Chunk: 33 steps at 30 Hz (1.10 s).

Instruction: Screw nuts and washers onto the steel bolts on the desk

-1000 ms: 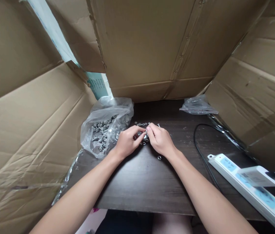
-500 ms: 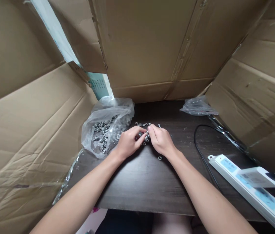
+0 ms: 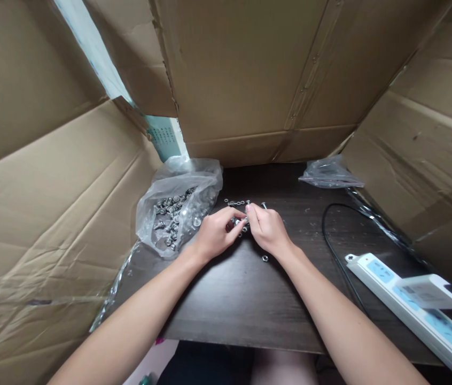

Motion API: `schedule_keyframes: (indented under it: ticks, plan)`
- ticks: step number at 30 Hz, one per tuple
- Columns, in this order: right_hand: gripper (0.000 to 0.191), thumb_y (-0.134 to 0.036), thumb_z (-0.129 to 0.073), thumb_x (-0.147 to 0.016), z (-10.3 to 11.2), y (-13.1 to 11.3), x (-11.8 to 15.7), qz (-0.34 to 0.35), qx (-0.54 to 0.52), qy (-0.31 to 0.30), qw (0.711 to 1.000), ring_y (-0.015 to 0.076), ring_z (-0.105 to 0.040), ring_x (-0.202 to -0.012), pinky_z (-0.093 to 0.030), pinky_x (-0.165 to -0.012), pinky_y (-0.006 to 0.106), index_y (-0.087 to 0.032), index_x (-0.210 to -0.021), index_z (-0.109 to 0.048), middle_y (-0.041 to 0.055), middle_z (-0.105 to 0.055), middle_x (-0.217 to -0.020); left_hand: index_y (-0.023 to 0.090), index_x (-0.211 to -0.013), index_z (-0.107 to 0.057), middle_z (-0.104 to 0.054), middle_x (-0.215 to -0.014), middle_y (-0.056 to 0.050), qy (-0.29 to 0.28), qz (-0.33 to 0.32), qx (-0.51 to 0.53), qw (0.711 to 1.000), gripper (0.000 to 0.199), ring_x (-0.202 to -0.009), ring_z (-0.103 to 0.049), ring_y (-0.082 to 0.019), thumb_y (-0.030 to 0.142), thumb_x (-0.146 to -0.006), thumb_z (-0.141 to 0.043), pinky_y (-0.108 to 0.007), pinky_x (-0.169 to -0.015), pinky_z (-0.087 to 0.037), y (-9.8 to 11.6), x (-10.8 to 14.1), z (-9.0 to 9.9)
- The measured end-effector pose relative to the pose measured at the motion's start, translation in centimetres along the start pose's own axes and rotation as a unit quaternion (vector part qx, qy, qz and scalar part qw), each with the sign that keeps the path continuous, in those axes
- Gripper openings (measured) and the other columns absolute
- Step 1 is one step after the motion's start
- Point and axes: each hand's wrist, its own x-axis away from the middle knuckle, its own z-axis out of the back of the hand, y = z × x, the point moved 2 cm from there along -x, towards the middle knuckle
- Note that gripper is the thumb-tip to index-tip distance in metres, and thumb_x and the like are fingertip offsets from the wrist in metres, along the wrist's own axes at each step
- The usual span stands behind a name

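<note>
Over the middle of the dark table my left hand [image 3: 218,231] is closed, thumb and forefinger pinched together. My right hand [image 3: 266,227] is closed beside it, the fingertips of both hands nearly meeting. A small silver metal fastener [image 3: 246,220] shows between them, too small and covered to tell whether bolt or nut. Loose nuts [image 3: 244,229] and other metal pieces lie under and behind the fingers, partly hidden. A bolt [image 3: 264,205] stands out behind my right hand. One nut [image 3: 265,258] lies nearer me, by the right wrist.
Left of my hands sits an open clear plastic bag [image 3: 146,219] full of bolts. Another clear bag [image 3: 328,172] lies at the back right. A white power strip [image 3: 406,299] with a plugged-in adapter and a black cable [image 3: 324,230] occupy the right side. Cardboard walls [image 3: 246,80] enclose the table.
The whole view has shifted slightly. Both hands keep the same closed pose at the same spot, with only a small shift of the fingertips.
</note>
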Motion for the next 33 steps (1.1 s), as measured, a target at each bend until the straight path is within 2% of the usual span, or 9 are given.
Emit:
schedule_keyframes:
  ticks: [5,15,26,33]
  plan:
    - [0.046,-0.042,-0.028,-0.106,0.24,-0.03,0.09,-0.001,-0.006,0.004,1.000,0.0188,-0.054,-0.058,-0.027,-0.060,0.030,-0.022,-0.072,-0.052,0.0052,-0.060,-0.063,0.018,-0.101,-0.069,-0.074,-0.090,-0.004,-0.012,0.010,-0.006,1.000,0.010,-0.064,-0.064,-0.012,0.024,-0.096,-0.062,-0.025,-0.064,-0.051,0.13,0.06,0.02]
    - [0.037,-0.037,-0.029,-0.104,0.05,-0.42,0.25,0.013,-0.010,0.002,1.000,0.0187,-0.052,-0.058,-0.026,-0.058,0.030,-0.023,-0.077,-0.049,0.0040,-0.058,-0.065,0.018,-0.099,-0.069,-0.073,-0.088,-0.003,0.014,0.027,-0.001,1.000,0.008,-0.067,-0.065,-0.012,0.024,-0.096,-0.064,-0.024,-0.067,-0.052,-0.16,-0.09,0.25]
    - [0.048,-0.043,-0.026,-0.105,0.02,0.19,0.08,0.010,-0.020,-0.011,1.000,0.0186,-0.052,-0.056,-0.026,-0.059,0.031,-0.022,-0.071,-0.052,0.0044,-0.058,-0.061,0.018,-0.097,-0.068,-0.072,-0.084,-0.002,-0.006,0.017,0.008,1.000,0.008,-0.062,-0.062,-0.012,0.023,-0.094,-0.063,-0.025,-0.064,-0.050,-0.16,-0.01,0.11]
    - [0.040,-0.041,-0.028,-0.105,0.37,-0.29,0.13,0.005,-0.030,-0.021,0.999,0.0188,-0.053,-0.058,-0.028,-0.059,0.030,-0.023,-0.075,-0.049,0.0039,-0.059,-0.065,0.018,-0.096,-0.067,-0.072,-0.083,-0.002,-0.004,0.033,0.005,0.999,0.009,-0.062,-0.062,-0.012,0.025,-0.094,-0.062,-0.026,-0.062,-0.050,-0.13,-0.15,0.16]
